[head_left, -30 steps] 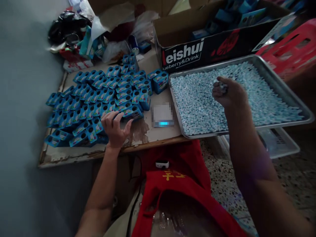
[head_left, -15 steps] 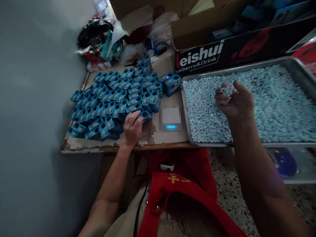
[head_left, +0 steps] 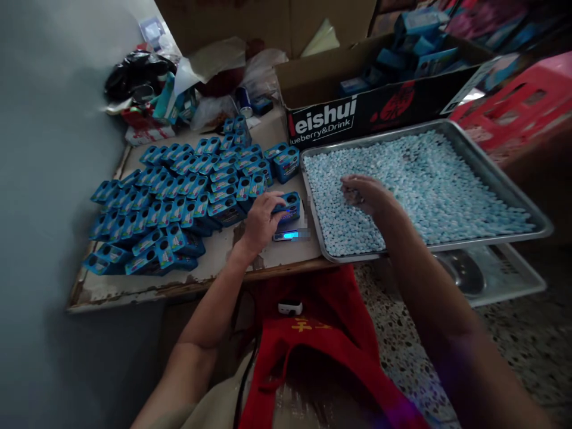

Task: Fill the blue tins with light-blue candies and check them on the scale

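Blue box (head_left: 292, 205) at the scale (head_left: 291, 236)

The left hand (head_left: 260, 224) has its fingers gripping the box, on or just above the scale — I cannot tell which. The right hand (head_left: 367, 193), over the tray (head_left: 491, 241) of pellets (head_left: 447, 190), curls its fingers round some. Much looks left: pellets cover most of the tray, while other boxes (head_left: 179, 205) crowd the counter (head_left: 290, 256) — whether filled, I cannot tell.

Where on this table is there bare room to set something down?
Bare table lies between the blue boxes and the left hand, and between the scale and the table edge. Crowded: where boxes pack together, and the pellet-filled tray under the right hand.
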`<move>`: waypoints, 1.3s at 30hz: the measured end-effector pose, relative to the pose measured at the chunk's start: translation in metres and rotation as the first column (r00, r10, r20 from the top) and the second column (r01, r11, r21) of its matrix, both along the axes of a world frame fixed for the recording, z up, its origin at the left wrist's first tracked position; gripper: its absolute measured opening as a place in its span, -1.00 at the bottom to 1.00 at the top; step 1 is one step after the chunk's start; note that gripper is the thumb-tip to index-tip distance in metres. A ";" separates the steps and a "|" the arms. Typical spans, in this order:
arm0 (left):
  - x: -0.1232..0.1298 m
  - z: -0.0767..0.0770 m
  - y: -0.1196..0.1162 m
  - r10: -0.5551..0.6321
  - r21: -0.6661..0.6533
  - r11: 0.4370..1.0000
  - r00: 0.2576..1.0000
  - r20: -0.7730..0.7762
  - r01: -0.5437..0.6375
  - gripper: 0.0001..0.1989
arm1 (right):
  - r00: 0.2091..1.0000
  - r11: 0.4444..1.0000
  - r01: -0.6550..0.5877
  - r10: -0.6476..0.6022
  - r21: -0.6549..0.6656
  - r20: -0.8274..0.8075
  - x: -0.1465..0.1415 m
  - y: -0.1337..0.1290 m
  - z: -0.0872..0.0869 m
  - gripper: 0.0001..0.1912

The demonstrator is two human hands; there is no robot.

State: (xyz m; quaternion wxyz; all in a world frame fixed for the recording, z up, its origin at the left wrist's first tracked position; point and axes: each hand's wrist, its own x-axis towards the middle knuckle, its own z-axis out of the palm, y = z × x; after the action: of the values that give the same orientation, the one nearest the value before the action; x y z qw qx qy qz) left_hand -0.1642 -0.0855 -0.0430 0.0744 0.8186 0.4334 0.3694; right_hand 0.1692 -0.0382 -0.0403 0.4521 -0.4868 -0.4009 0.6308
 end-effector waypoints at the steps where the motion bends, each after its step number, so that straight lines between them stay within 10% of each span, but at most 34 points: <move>1: -0.002 -0.001 -0.002 0.003 0.012 1.000 1.000 0.008 -0.003 -0.67 | 0.998 0.999 -0.048 0.049 -0.007 0.034 -0.002 -0.001 0.002 -0.55; 15: -0.129 -0.002 -0.118 0.312 0.000 0.950 0.947 0.077 -0.313 -0.85 | 0.792 0.843 -0.538 0.513 -0.018 0.330 -0.066 0.003 0.094 -0.87; 30: -0.126 -0.024 -0.117 0.215 -0.068 0.976 0.969 0.119 -0.208 -0.82 | 0.900 0.954 -0.295 0.296 -0.053 0.321 -0.092 -0.011 0.109 -0.60; 39: -0.120 -0.043 -0.116 0.188 -0.022 0.982 0.971 0.147 -0.187 -0.83 | 0.840 0.912 -0.409 0.383 -0.014 0.384 -0.095 0.002 0.101 -0.67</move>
State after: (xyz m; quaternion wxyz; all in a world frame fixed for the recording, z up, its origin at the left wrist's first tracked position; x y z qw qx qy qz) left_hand -0.2843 -0.2012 -0.0857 0.0745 0.7440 0.5036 0.4328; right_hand 0.0740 -0.0359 0.0603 0.2424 -0.4902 -0.5935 0.5905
